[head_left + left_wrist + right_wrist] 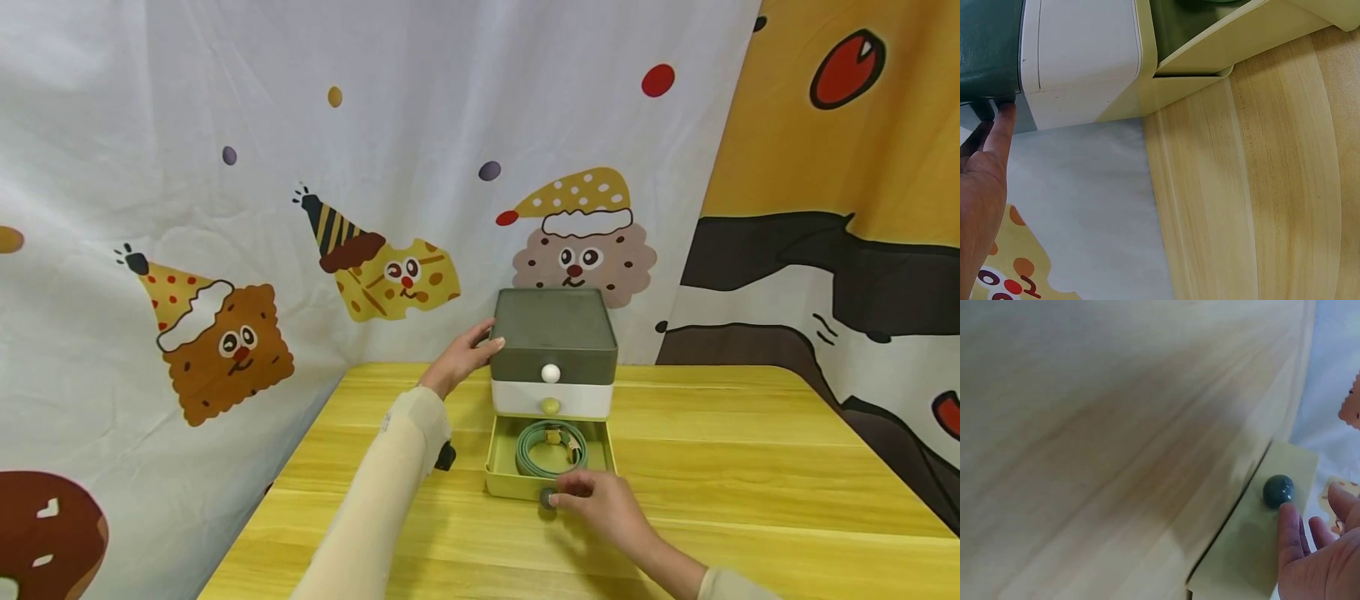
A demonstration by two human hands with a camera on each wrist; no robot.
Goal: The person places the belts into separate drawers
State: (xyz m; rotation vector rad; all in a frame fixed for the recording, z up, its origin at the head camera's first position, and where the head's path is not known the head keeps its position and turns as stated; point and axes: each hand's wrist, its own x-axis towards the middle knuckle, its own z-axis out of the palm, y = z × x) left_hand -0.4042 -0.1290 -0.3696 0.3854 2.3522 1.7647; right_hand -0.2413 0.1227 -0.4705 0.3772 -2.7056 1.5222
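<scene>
A small stacked drawer box (pixel 555 321) stands on the table, its upper tiers dark green and white. The yellow-green bottom drawer (pixel 510 486) is pulled out, and a coiled green belt (pixel 524 450) with a gold-coloured buckle lies inside. My left hand (pixel 459 360) presses its fingertips against the left side of the dark green top tier, as the left wrist view also shows. At the drawer front, my right hand (pixel 1329 562) has one fingertip at the dark round knob (pixel 1279 491). Its thumb stands apart from that knob, with the fingers loosely extended.
The wooden table (pixel 750 467) extends to both sides of the box. Close behind it hangs a printed curtain (pixel 420 125) with cartoon figures. A white knob (pixel 551 373) and a yellow-green knob (pixel 551 406) stick out from the upper, closed drawers.
</scene>
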